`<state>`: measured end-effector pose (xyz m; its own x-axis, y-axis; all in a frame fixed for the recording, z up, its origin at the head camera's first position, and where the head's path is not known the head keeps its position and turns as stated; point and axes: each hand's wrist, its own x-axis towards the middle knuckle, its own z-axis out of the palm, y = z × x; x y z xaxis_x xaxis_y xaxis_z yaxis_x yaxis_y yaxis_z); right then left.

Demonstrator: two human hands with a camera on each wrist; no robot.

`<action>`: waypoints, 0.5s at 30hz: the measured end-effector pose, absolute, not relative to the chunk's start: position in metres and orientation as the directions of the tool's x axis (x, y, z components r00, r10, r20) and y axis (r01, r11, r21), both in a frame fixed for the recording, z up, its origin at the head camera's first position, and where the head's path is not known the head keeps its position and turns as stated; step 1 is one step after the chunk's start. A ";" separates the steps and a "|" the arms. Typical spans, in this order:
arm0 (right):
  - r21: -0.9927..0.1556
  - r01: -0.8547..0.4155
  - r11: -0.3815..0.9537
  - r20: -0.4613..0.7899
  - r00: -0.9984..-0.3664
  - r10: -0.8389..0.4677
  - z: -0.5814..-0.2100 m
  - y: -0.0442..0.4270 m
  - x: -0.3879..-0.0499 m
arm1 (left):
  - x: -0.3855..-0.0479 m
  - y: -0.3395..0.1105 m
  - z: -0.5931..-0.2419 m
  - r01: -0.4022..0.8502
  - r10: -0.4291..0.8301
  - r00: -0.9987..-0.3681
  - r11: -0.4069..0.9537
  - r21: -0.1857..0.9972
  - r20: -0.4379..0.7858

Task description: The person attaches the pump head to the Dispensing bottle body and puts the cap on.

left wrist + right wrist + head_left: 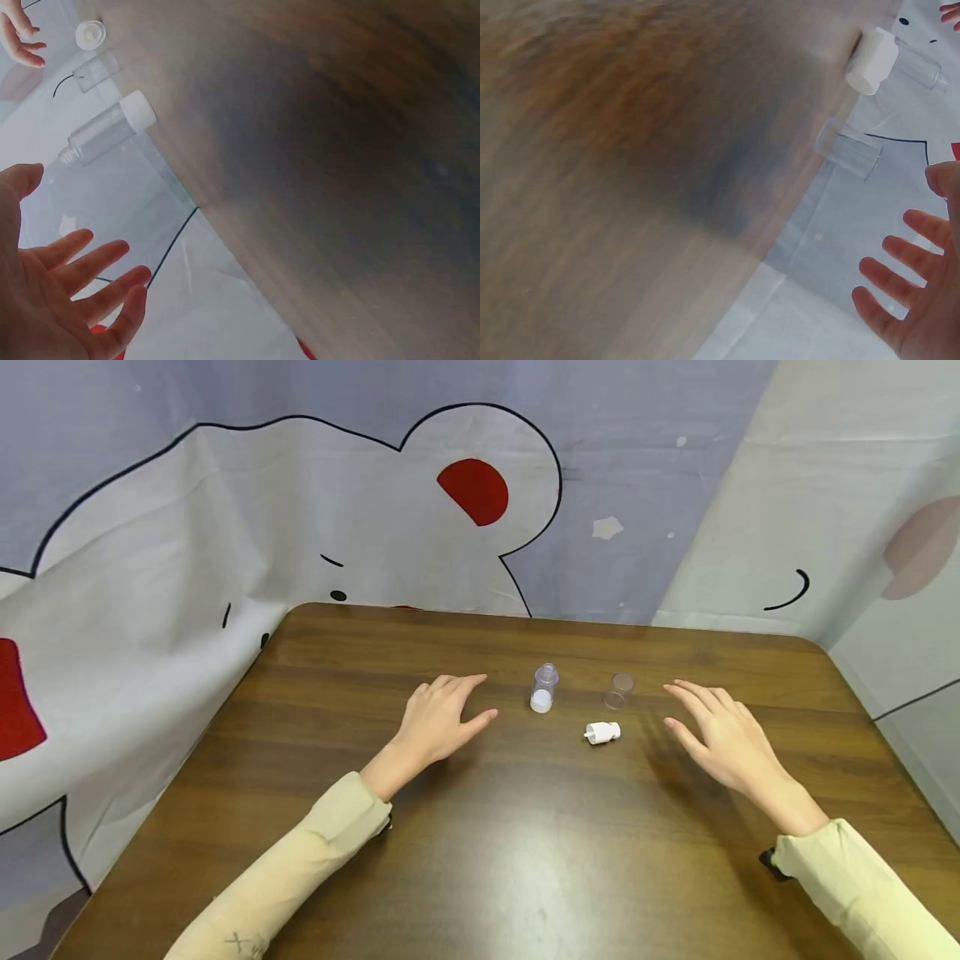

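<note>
A small clear bottle (pixel 545 680) with a white base stands upright on the table, its narrow neck uncovered. To its right is a clear cap (pixel 618 692), shaped like a short open cylinder. Nearer the person, a white pump head (pixel 602 732) lies on its side, nozzle pointing left. My left hand (pixel 438 718) hovers left of the bottle, fingers spread and touching nothing; the left wrist view shows the bottle (pixel 105 133) beyond the thumb. On the other side, my right hand (pixel 723 739) is held with relaxed fingers, nearest to the cap (pixel 849 148), and holds nothing.
All the pieces are on a brown wooden table (pixel 480 827) with rounded far corners. Behind it and along its sides hangs a printed cloth (pixel 622 460) with cartoon shapes. Both forearms, in pale sleeves (pixel 300 860), reach over the table from the near side.
</note>
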<state>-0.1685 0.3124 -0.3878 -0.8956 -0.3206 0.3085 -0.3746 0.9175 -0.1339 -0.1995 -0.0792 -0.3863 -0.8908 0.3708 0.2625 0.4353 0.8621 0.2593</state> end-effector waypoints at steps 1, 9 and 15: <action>-0.134 -0.375 0.917 0.315 -0.894 -0.320 -0.387 0.312 -0.170 | -0.201 -0.078 -0.386 0.433 0.369 -0.893 0.862 0.265 0.259; -0.161 -0.392 0.906 0.343 -0.883 -0.321 -0.386 0.306 -0.179 | -0.211 -0.064 -0.378 0.418 0.364 -0.907 0.840 0.344 0.214; -0.188 -0.401 0.897 0.334 -0.885 -0.326 -0.384 0.301 -0.184 | -0.217 -0.056 -0.377 0.428 0.363 -0.903 0.790 0.439 0.227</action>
<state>-0.1839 0.3008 -0.3842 -0.8846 -0.3259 0.3336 -0.4011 0.8966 -0.1878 -0.2165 -0.0561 -0.3770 -0.9035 0.3633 0.2274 0.4282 0.7901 0.4387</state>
